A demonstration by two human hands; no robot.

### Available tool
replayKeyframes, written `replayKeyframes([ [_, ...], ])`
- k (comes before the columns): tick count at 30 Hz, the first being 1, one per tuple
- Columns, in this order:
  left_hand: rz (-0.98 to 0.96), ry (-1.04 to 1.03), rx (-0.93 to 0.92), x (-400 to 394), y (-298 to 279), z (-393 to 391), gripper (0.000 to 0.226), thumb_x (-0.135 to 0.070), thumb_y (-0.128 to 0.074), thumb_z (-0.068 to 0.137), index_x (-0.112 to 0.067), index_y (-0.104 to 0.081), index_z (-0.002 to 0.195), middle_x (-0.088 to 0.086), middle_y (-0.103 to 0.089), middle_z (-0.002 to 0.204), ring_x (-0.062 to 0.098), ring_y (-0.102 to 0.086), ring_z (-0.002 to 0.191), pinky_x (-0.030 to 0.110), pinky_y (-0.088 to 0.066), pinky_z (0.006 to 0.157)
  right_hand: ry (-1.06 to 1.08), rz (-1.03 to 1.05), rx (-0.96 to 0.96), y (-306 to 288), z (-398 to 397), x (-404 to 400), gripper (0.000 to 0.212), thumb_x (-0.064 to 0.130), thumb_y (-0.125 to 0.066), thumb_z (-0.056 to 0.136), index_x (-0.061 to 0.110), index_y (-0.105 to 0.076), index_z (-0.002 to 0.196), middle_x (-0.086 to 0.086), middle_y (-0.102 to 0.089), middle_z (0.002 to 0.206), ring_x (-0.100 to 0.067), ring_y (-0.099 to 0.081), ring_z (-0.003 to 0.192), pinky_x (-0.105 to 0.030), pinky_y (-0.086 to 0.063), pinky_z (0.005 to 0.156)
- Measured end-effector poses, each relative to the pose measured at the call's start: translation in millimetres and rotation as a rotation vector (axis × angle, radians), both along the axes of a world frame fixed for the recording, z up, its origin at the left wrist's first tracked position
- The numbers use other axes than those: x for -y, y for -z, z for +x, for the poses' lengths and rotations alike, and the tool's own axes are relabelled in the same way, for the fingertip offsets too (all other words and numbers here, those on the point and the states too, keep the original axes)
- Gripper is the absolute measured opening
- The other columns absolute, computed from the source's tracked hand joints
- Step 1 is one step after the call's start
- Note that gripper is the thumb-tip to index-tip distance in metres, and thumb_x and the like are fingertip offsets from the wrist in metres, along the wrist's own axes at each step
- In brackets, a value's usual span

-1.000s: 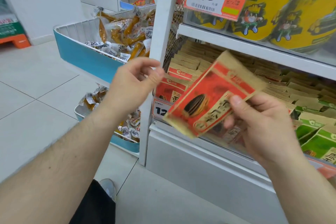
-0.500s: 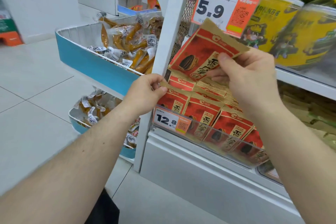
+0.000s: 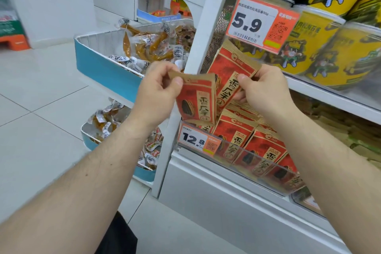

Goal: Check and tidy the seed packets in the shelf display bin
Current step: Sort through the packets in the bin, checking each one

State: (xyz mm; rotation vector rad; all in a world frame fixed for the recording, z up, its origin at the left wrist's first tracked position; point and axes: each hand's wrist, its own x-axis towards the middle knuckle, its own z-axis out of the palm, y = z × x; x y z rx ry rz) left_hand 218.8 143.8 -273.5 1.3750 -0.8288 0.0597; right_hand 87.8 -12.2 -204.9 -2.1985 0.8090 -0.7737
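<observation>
Packets held above the bin

Baskets point(image 3: 99, 68) of snacks hang at left. Left hand point(image 3: 156, 90) pinches the top corner of one packet point(image 3: 196, 103) between thumb and fingers. Right hand point(image 3: 266, 90) pinches a second packet point(image 3: 231, 72), tilted just behind it. Both are above the bin point(image 3: 257, 163) of red packets, under yellow cans point(image 3: 321, 45).

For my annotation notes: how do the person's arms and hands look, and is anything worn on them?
Both forearms are bare up to the frame edge: no sleeves, gloves, watch or rings visible. The left hand and right hand show short, unpainted nails on the fingers.
</observation>
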Motion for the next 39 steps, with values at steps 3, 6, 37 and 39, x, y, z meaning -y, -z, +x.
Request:
replayKeyframes([
  [3, -0.284, -0.018, -0.19, -13.6, -8.9, 3.8, 0.013, -0.011, -0.047, 0.09, -0.023, -0.048, 0.084, -0.005, -0.051, 0.08, 0.006, -0.05, 0.071, 0.019, -0.044, 0.068, -0.002, -0.08, -0.129, 2.2, 1.9, -3.6, 0.015, 0.027, -0.058, 0.095, 0.019, -0.068, 0.089, 0.001, -0.073, 0.072, -0.016, -0.071, 0.072, -0.042, -0.058, 0.078],
  [6, -0.363, -0.027, -0.36, -25.9, -11.2, 7.7, 0.023, -0.004, -0.039, 0.101, -0.02, -0.046, 0.085, -0.01, -0.061, 0.072, 0.003, -0.06, 0.065, 0.02, -0.05, 0.062, -0.037, -0.185, -0.322, 9.5, 10.7, -6.6, 0.014, 0.032, -0.064, 0.092, 0.02, -0.071, 0.092, 0.001, -0.071, 0.086, -0.015, -0.066, 0.076, -0.032, -0.055, 0.071],
  [37, 1.052, 0.364, 0.184, -13.1, 17.0, -9.2, 0.014, -0.018, -0.046, 0.1, -0.031, -0.051, 0.101, -0.002, -0.058, 0.117, 0.017, -0.056, 0.1, 0.029, -0.043, 0.081, -0.41, 0.062, -1.198, 23.8, 96.4, -41.0, 0.024, -0.005, -0.039, 0.094, -0.007, -0.062, 0.095, -0.019, -0.067, 0.094, -0.029, -0.068, 0.089, -0.042, -0.056, 0.088],
  [39, 1.06, 0.356, 0.186, -12.1, 17.1, -8.4, 0.011, -0.017, -0.045, 0.1, -0.023, -0.053, 0.104, -0.001, -0.058, 0.113, 0.018, -0.057, 0.097, 0.029, -0.044, 0.078, -0.429, 0.215, -1.305, 31.0, 101.4, -37.9, 0.03, -0.01, -0.03, 0.092, -0.006, -0.06, 0.091, -0.021, -0.064, 0.089, -0.031, -0.064, 0.083, -0.046, -0.051, 0.092],
])
